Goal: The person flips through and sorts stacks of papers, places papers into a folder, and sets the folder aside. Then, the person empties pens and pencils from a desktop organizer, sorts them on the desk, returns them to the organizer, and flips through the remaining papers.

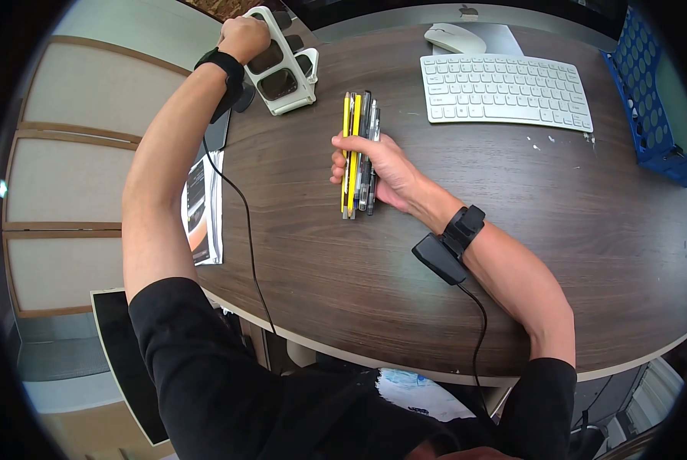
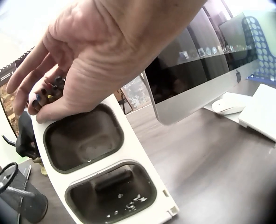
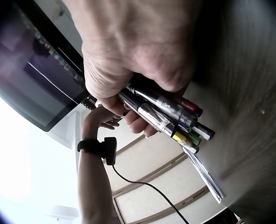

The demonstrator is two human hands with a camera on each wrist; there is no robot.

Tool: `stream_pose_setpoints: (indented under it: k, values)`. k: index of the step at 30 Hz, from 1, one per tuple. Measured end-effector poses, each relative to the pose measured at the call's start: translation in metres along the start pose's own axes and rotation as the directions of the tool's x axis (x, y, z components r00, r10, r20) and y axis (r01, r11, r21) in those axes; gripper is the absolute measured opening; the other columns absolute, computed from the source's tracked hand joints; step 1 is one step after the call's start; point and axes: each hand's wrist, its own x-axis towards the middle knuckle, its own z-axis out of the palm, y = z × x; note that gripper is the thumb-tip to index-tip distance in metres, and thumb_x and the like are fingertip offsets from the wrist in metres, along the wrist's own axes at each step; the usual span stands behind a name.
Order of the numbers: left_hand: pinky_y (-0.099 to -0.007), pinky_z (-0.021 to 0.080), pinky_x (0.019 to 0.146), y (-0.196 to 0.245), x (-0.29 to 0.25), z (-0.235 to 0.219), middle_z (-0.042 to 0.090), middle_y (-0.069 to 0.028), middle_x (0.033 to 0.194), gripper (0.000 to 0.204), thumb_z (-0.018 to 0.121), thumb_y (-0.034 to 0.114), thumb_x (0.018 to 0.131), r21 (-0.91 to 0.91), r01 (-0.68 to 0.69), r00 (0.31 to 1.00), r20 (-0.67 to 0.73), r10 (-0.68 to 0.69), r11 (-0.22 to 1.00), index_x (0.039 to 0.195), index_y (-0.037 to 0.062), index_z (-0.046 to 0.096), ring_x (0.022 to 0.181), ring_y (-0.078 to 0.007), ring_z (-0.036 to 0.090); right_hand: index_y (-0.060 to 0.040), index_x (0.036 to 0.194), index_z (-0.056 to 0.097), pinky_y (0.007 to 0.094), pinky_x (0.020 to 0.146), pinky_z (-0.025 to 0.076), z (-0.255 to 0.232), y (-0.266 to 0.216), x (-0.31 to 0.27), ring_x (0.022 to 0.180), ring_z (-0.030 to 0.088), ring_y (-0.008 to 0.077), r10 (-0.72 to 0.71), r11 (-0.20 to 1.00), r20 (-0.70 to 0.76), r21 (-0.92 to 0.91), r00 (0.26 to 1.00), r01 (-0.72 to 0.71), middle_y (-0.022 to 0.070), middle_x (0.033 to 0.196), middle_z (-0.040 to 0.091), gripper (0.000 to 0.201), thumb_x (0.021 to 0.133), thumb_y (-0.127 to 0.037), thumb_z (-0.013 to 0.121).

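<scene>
Presently, in the head view, my right hand point(image 1: 393, 170) holds a bundle of pens and pencils point(image 1: 362, 180) above the middle of the desk point(image 1: 282, 176), and my left hand point(image 1: 245, 40) is at the far end of the white holder point(image 1: 291, 106), at far left. From the left wrist, several pen ends point(image 2: 50, 97) show beside my fingers point(image 2: 28, 70), but whether these grip them I cannot tell. From the right wrist, the bundle sits inside my closed grasp, so I judge the step is taking pens from the holder, and the next move calls for lifting those far ones without loosening this bundle.
</scene>
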Motion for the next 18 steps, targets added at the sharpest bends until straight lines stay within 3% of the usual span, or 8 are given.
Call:
stream_pose_setpoints:
  k: [7, 10, 15, 18]
  values:
    - [-0.0592, 0.068, 0.066, -0.001, -0.01, -0.009, 0.081, -0.0201, 0.12, 0.034, 0.063, 0.017, 0.097, -0.008, -0.017, 0.994, 0.104, 0.018, 1.0, 0.12, 0.001, 0.082, 0.103, -0.0407, 0.081, -0.0068, 0.109, 0.061, 0.0375, 0.085, 0.065, -0.002, 0.0, -0.001, 0.086, 0.072, 0.0186, -0.02, 1.0, 0.027, 0.005, 0.999, 0.02, 0.0067, 0.09, 0.07, 0.026, 0.101, -0.025, 0.076]
    - [-0.0599, 0.068, 0.065, -0.003, -0.021, -0.014, 0.081, -0.0196, 0.12, 0.033, 0.063, 0.017, 0.097, 0.012, -0.078, 0.996, 0.039, 0.077, 0.997, 0.119, 0.002, 0.082, 0.102, -0.0413, 0.081, -0.0067, 0.109, 0.06, 0.0378, 0.085, 0.065, -0.001, -0.001, -0.001, 0.086, 0.072, 0.0187, -0.016, 1.0, 0.01, -0.014, 1.0, 0.016, 0.0066, 0.09, 0.069, 0.026, 0.101, -0.025, 0.076]
    - [-0.0577, 0.067, 0.058, 0.001, -0.028, -0.011, 0.082, -0.0218, 0.114, 0.031, 0.064, 0.015, 0.096, 0.061, -0.053, 0.999, 0.004, 0.053, 0.997, 0.116, 0.001, 0.083, 0.094, -0.0403, 0.082, -0.0066, 0.109, 0.06, 0.0381, 0.085, 0.065, 0.002, -0.004, -0.003, 0.086, 0.072, 0.019, -0.025, 0.999, 0.005, -0.022, 1.0, 0.026, 0.0068, 0.09, 0.069, 0.026, 0.101, -0.026, 0.076]
    - [-0.0578, 0.068, 0.057, 0.001, -0.023, 0.002, 0.083, -0.0211, 0.107, 0.028, 0.064, 0.013, 0.096, -0.012, -0.02, 1.0, 0.025, 0.02, 1.0, 0.113, 0.0011, 0.083, 0.089, -0.0397, 0.083, -0.0068, 0.109, 0.06, 0.0382, 0.085, 0.065, 0.0, -0.003, -0.004, 0.086, 0.072, 0.0191, -0.029, 0.999, 0.008, -0.018, 1.0, 0.029, 0.0068, 0.09, 0.069, 0.026, 0.101, -0.026, 0.076]
